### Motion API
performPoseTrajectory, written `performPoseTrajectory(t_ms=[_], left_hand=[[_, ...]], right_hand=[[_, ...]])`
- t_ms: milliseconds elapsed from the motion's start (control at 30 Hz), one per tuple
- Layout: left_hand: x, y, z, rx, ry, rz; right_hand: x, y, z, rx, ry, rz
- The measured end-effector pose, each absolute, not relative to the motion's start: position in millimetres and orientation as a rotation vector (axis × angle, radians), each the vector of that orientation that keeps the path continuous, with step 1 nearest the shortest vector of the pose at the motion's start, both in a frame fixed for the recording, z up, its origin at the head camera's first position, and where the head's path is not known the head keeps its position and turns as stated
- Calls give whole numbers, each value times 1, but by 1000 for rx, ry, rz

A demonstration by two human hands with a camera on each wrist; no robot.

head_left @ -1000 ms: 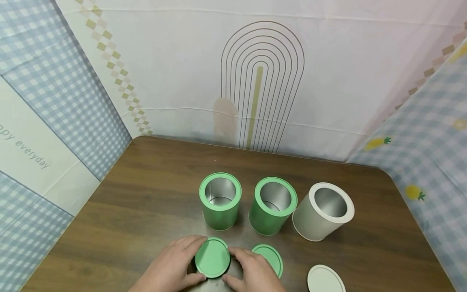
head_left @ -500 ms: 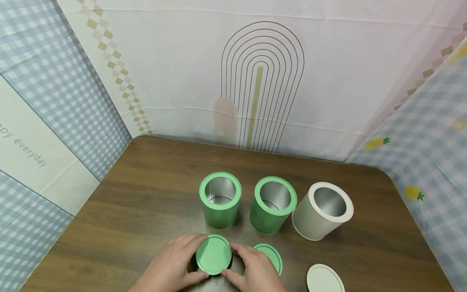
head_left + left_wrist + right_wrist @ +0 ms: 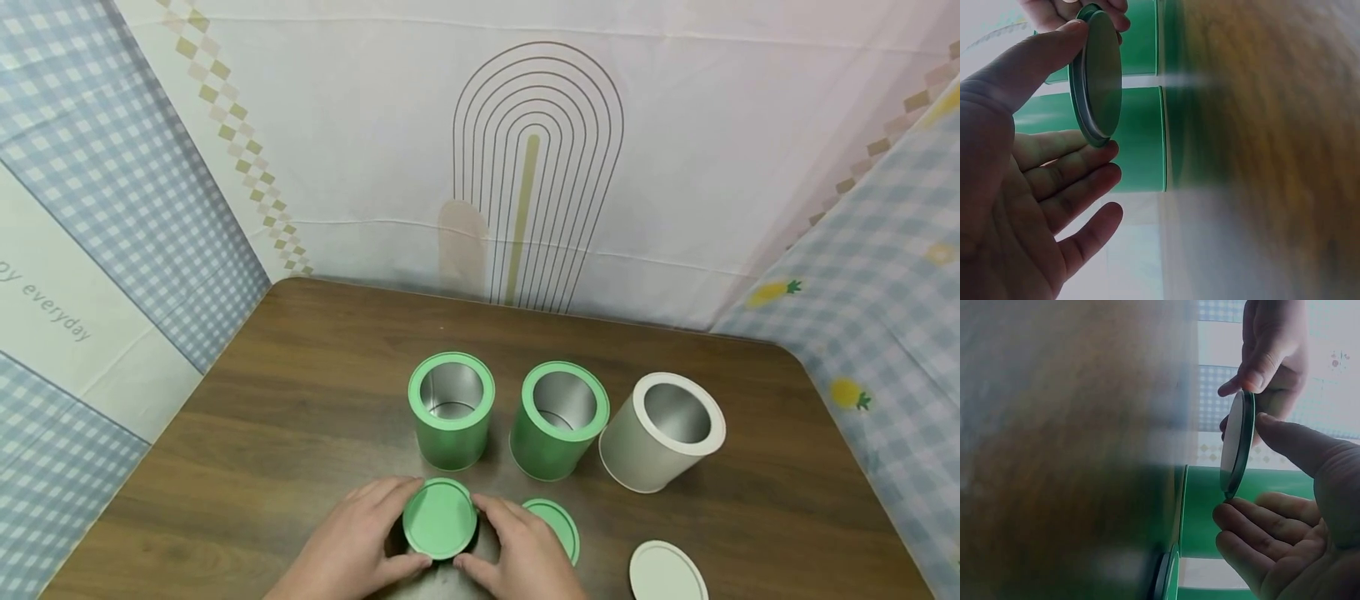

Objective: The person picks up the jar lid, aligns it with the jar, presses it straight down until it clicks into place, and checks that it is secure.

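Observation:
A round green tin lid is held level above the table, between both hands. My left hand pinches its left edge with thumb and fingertips. On the opposite edge, the thumb and fingers of my right hand grip the same lid. The left wrist view shows the lid's metallic underside, apart from the wood. Just beyond it stands an open green can, with a second open green can to its right. Part of another green lid lies hidden behind my right hand.
An open white can stands right of the green ones, nearly touching the middle can. Its white lid lies at the front right, cut by the frame edge. Patterned cloth hangs behind the brown wooden table.
The held green lid and both hands have shifted slightly away from me, toward the left green can. The cans and the other lids stay where they were.

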State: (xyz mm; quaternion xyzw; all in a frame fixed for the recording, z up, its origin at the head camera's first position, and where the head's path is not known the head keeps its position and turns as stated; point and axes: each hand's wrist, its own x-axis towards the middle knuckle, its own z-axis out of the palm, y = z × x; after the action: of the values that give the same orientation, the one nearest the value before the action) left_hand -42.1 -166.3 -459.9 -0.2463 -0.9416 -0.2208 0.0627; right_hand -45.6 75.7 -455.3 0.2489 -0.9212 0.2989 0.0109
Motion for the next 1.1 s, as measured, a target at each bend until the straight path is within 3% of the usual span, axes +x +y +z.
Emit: performPoseTrajectory(t_ms=[1100], left_hand=[[-40, -164, -460, -685, -2768, -690]], right_hand=[[-44, 74, -459, 770, -2698, 928]])
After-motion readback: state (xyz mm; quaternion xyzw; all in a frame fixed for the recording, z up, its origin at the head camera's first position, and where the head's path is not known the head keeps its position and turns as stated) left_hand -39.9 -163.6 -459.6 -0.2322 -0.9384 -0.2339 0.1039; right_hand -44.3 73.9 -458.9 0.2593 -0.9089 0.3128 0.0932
